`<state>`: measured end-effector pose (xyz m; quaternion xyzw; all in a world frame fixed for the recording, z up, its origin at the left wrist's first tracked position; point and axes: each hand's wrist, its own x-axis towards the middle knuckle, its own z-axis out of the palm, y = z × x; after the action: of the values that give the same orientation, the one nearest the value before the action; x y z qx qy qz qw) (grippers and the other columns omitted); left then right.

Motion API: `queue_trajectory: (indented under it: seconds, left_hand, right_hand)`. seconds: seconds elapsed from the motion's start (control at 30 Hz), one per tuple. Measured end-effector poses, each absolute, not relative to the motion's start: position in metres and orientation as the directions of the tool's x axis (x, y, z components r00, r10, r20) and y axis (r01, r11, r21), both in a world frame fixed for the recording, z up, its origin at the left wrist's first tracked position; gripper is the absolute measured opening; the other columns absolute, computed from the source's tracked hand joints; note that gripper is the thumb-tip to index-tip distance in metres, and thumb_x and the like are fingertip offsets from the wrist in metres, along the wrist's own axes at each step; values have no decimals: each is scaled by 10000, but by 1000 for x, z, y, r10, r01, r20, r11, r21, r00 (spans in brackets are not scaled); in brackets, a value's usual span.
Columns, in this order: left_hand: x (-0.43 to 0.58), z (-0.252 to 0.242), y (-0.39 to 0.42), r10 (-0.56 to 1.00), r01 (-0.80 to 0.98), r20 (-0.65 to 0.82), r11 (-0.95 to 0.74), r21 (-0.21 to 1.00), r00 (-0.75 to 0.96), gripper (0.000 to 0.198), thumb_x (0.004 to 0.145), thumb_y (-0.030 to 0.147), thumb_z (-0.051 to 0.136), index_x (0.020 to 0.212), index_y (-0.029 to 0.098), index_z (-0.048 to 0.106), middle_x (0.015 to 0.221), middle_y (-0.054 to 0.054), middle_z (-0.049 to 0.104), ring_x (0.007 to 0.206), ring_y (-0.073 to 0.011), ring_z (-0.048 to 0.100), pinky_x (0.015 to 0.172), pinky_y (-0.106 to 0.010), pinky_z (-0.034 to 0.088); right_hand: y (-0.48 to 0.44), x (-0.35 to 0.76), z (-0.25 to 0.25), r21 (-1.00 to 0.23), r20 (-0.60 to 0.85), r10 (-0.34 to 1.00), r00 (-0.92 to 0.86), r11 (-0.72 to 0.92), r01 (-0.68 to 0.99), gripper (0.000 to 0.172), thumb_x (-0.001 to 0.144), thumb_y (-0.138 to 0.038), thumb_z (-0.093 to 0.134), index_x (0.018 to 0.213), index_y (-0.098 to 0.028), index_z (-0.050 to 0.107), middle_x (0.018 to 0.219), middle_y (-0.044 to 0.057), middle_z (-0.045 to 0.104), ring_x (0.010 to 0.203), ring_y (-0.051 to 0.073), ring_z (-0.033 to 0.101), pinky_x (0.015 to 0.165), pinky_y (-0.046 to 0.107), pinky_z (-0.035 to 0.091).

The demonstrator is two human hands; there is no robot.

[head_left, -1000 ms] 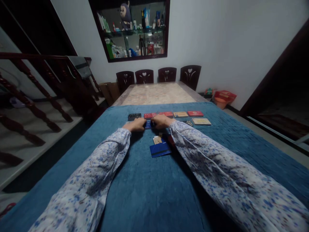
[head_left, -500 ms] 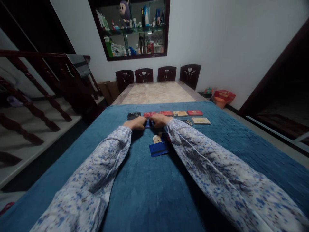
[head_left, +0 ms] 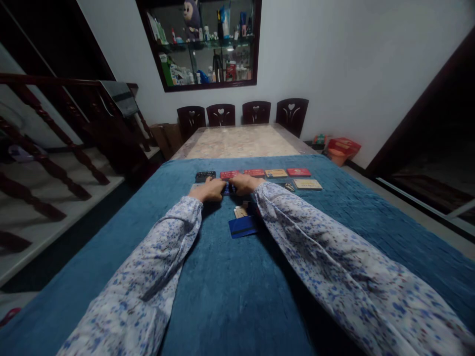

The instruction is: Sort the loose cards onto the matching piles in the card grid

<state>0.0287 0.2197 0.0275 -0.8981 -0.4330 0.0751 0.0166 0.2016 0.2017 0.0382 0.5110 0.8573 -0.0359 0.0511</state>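
Observation:
Both my hands meet over a row of cards on the blue cloth. My left hand (head_left: 208,189) and my right hand (head_left: 245,184) are closed at the two sides of a dark blue card (head_left: 229,188), their fingers on its edges. Behind them lie a black card stack (head_left: 205,176), a red one (head_left: 229,174), another red one (head_left: 254,173), a yellow one (head_left: 276,173) and a red one (head_left: 299,172). A cream card (head_left: 308,184) is to the right. Nearer me, a blue card (head_left: 243,227) overlaps a beige card (head_left: 241,211), partly under my right sleeve.
The blue cloth (head_left: 226,296) covers the near part of a long table (head_left: 245,141). Dark chairs (head_left: 256,112) stand at its far end. A wooden railing (head_left: 55,148) is at the left, a red bag (head_left: 343,147) on the floor at the right.
A finger of my left hand has lifted and points forward towards the black stack. My right hand has barely moved. The view has shifted very slightly.

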Motion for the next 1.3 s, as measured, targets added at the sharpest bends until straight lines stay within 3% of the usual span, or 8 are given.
queue_trajectory:
  seconds: [0.13,0.33,0.53,0.83,0.93,1.17,1.3]
  left_hand:
    - [26,25,214,780,774,-69,-625,-95,622,426,730,64,583,1121,223,640,1259,-116,674,1242,-275,617,1252,-514,292]
    - [17,16,214,753,751,27,-653,-95,658,397,783,104,572,1154,229,637,1294,-118,646,1257,-290,580,1257,-529,268]
    - [18,13,197,739,745,88,-661,-94,667,357,860,136,507,1191,173,635,1312,-159,627,1296,-300,555,1267,-545,232]
    - [21,17,173,729,745,186,-666,-24,658,421,855,99,506,1243,177,652,1388,-161,612,1356,-307,529,1252,-583,219]
    - [26,19,160,721,741,215,-671,-23,659,431,881,89,482,1273,164,644,1426,-175,598,1372,-305,520,1252,-581,216]
    - [45,21,133,675,690,191,-724,-12,712,405,907,100,495,1284,165,628,1483,-181,566,1396,-309,505,1248,-614,199]
    - [60,20,113,631,641,166,-768,-9,758,307,958,137,476,1211,144,649,1418,-186,610,1354,-308,539,1235,-611,222]
  right_hand:
    - [194,199,46,23,-149,894,-423,430,902,510,835,-164,683,1343,-200,660,1334,173,696,1193,313,687,950,391,563]
    - [191,209,56,22,-46,860,-508,509,860,470,875,-273,696,1344,-250,677,1366,136,687,1247,323,643,1022,457,512]
    - [178,238,61,80,65,864,-500,495,865,366,915,-211,598,1255,-210,733,1315,129,713,1182,278,654,921,330,461]
    - [132,264,56,139,142,879,-456,438,888,332,1008,-197,448,1008,-197,780,1127,119,760,1027,241,648,781,325,356]
    - [116,275,51,130,152,875,-460,443,887,324,1010,-201,458,1015,-193,782,1088,128,759,1053,253,626,843,342,355]
    - [95,306,26,55,143,892,-429,425,903,241,976,-226,582,1144,-225,754,1220,115,734,1148,271,596,888,372,366]
    - [76,321,10,47,163,885,-437,435,899,282,1044,-296,496,1124,-220,756,1250,123,725,1145,272,604,897,396,371]
